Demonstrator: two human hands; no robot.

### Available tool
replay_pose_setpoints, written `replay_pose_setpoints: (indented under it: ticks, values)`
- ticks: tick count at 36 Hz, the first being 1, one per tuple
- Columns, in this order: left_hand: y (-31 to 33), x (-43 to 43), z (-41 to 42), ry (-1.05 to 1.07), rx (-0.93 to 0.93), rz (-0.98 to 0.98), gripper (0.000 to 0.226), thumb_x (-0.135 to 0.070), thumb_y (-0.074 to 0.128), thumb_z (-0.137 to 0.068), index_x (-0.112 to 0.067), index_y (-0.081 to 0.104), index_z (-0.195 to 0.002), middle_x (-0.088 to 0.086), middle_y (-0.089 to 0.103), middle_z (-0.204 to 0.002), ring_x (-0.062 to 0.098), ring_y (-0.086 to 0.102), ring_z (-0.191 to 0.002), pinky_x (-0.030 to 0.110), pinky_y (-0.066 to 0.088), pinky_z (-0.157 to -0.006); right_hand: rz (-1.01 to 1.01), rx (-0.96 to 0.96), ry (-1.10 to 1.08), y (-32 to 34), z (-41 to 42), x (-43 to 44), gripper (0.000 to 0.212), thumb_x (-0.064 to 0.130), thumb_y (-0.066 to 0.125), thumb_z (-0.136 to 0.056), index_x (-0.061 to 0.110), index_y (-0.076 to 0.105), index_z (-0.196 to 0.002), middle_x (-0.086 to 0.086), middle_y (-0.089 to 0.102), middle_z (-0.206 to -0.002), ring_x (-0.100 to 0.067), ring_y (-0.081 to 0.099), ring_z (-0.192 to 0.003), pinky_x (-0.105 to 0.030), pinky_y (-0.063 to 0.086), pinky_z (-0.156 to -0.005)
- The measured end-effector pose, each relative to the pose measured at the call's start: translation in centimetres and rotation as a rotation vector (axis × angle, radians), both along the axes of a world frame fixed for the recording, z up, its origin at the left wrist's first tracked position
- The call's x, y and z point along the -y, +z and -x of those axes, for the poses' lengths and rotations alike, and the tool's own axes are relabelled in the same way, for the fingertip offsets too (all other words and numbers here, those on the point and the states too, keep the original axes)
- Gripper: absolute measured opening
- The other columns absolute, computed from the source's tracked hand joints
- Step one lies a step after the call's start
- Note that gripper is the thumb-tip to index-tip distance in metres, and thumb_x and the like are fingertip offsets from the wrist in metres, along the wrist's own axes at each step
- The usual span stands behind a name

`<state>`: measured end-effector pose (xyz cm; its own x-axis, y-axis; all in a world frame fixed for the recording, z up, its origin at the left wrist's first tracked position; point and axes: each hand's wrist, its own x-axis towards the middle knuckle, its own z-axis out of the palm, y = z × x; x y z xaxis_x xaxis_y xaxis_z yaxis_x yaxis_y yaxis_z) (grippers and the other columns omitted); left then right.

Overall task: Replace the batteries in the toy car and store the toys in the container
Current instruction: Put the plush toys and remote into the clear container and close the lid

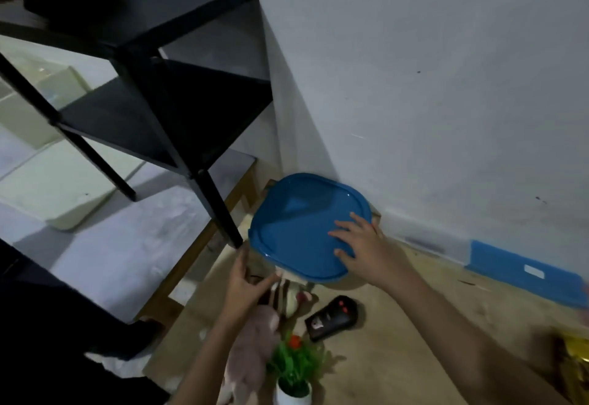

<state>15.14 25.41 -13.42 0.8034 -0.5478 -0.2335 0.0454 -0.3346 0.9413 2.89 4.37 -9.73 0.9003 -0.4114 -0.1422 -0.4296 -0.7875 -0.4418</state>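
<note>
A container with a blue lid (299, 223) stands on the wooden floor in the corner by the wall. My right hand (360, 245) lies flat on the lid's right side, fingers spread. My left hand (245, 280) is at the container's near left edge, thumb and fingers apart against its side. A black remote control (333, 317) with red buttons lies on the floor just in front. A pink plush toy (255, 347) lies under my left forearm. No toy car can be made out.
A black metal shelf unit (153, 85) stands on a low grey-topped platform (105, 245) at the left. A small potted plant (294, 369) with a red flower sits near me. A blue board (522, 270) leans on the wall at right. Something yellow (573, 360) is at the right edge.
</note>
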Motion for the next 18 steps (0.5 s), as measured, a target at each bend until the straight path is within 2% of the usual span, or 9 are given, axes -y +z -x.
replay_pose_setpoints:
  ticks: [2, 5, 8, 10, 12, 14, 16, 18]
  values:
    - [-0.9, 0.0, -1.3, -0.112, -0.058, -0.017, 0.098, -0.026, 0.08, -0.068, -0.024, 0.022, -0.147, -0.009, 0.026, -0.151, 0.009, 0.026, -0.137, 0.019, 0.03, -0.102, 0.153, -0.091, 0.049, -0.5, -1.5, -1.2, 0.044, 0.039, 0.038, -0.097, 0.03, 0.038, -0.14, 0.008, 0.019, -0.155, -0.016, -0.005, -0.146, -0.051, -0.016, -0.113]
    - [-2.3, 0.3, -2.8, -0.195, -0.135, 0.061, 0.098, -0.02, 0.084, -0.06, -0.026, 0.029, -0.142, -0.011, 0.036, -0.145, 0.005, 0.036, -0.132, 0.006, 0.04, -0.09, 0.25, -0.162, 0.046, -1.2, -3.7, -3.0, 0.047, 0.041, 0.031, -0.098, 0.029, 0.029, -0.143, 0.003, 0.013, -0.157, -0.016, -0.008, -0.145, -0.051, -0.024, -0.107]
    - [-3.5, 0.8, -3.7, -0.245, -0.171, 0.109, 0.097, -0.013, 0.087, -0.06, -0.022, 0.034, -0.14, -0.007, 0.044, -0.142, 0.005, 0.043, -0.129, 0.017, 0.044, -0.098, 0.289, -0.184, -0.029, -1.2, -5.0, -4.0, 0.046, 0.037, 0.029, -0.099, 0.024, 0.03, -0.143, -0.001, 0.018, -0.156, -0.017, -0.002, -0.146, -0.049, -0.022, -0.108]
    - [-4.4, 1.0, -4.2, -0.271, -0.182, 0.117, 0.099, -0.016, 0.089, -0.059, -0.022, 0.034, -0.141, -0.007, 0.045, -0.141, 0.006, 0.044, -0.129, 0.025, 0.043, -0.103, 0.295, -0.187, -0.066, -1.2, -5.5, -4.5, 0.045, 0.033, 0.03, -0.099, 0.021, 0.032, -0.142, -0.003, 0.021, -0.155, -0.018, 0.002, -0.146, -0.047, -0.022, -0.108]
    - [-4.7, 1.0, -4.6, -0.281, -0.174, 0.125, 0.098, -0.015, 0.089, -0.06, -0.022, 0.034, -0.14, -0.009, 0.046, -0.14, 0.006, 0.045, -0.128, 0.021, 0.044, -0.1, 0.251, -0.186, -0.092, -1.4, -5.8, -5.1, 0.045, 0.031, 0.031, -0.099, 0.018, 0.032, -0.142, -0.005, 0.02, -0.155, -0.018, 0.005, -0.146, -0.044, -0.017, -0.111]
    - [-5.7, 0.4, -6.7, -0.365, -0.178, 0.133, 0.096, -0.012, 0.087, -0.062, -0.022, 0.033, -0.14, -0.01, 0.046, -0.139, 0.003, 0.046, -0.126, 0.013, 0.044, -0.094, 0.135, -0.189, -0.186, -2.1, -7.3, -7.0, 0.047, 0.03, 0.033, -0.099, 0.014, 0.03, -0.143, -0.008, 0.016, -0.156, -0.02, 0.008, -0.145, -0.039, -0.004, -0.117]
    - [-5.8, 0.6, -6.6, -0.341, -0.143, 0.124, 0.093, -0.01, 0.085, -0.063, -0.021, 0.034, -0.139, -0.009, 0.046, -0.138, 0.0, 0.046, -0.124, 0.009, 0.043, -0.09, 0.022, -0.134, -0.213, -2.2, -7.2, -7.4, 0.049, 0.029, 0.036, -0.099, 0.012, 0.028, -0.144, -0.01, 0.013, -0.156, -0.022, 0.007, -0.145, -0.035, 0.011, -0.119]
    - [-5.4, 1.0, -6.8, -0.338, -0.121, 0.14, 0.088, -0.006, 0.085, -0.063, -0.023, 0.036, -0.134, -0.007, 0.048, -0.135, 0.001, 0.048, -0.121, 0.009, 0.043, -0.088, -0.02, -0.126, -0.209, -2.3, -8.0, -7.8, 0.051, 0.03, 0.039, -0.098, 0.012, 0.028, -0.144, -0.01, 0.012, -0.157, -0.023, 0.007, -0.145, -0.035, 0.014, -0.119]
